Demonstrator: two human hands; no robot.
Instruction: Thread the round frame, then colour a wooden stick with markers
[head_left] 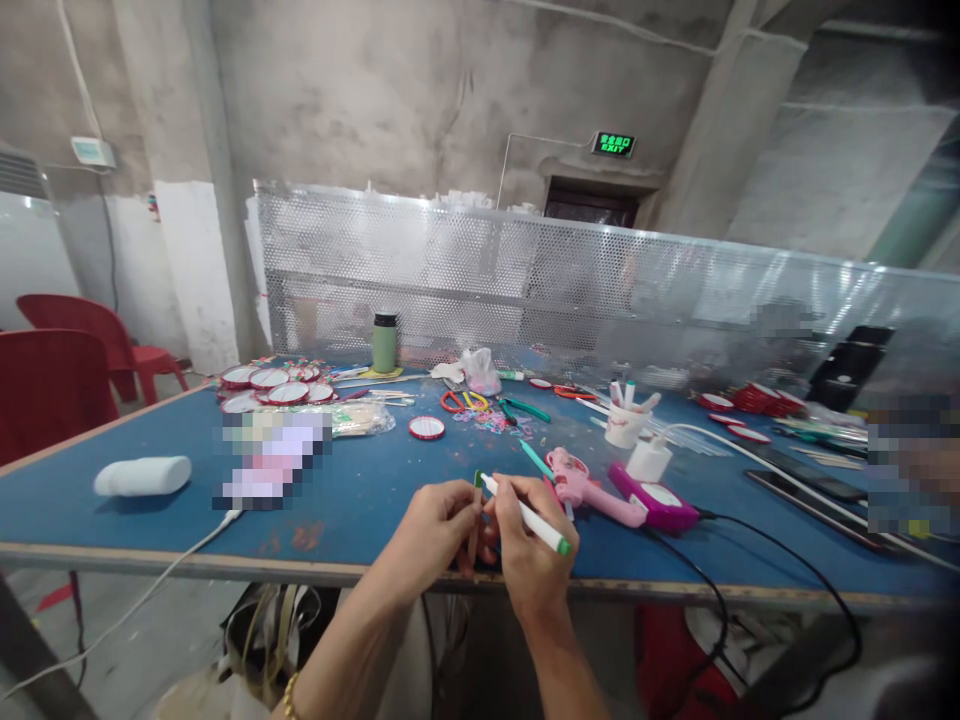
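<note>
At lower centre, the left hand (433, 528) pinches a thin wooden stick (475, 518), its tip already green; the right hand (525, 552) grips a white green-capped marker (525, 514) against it, the lower stick bare.

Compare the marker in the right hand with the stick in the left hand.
The marker is white with a green end; the stick is tan wood with a green tip. The marker lies slanted in the right hand; the stick stands near upright in the left hand. The marker looks thicker. Both are slim.
</note>
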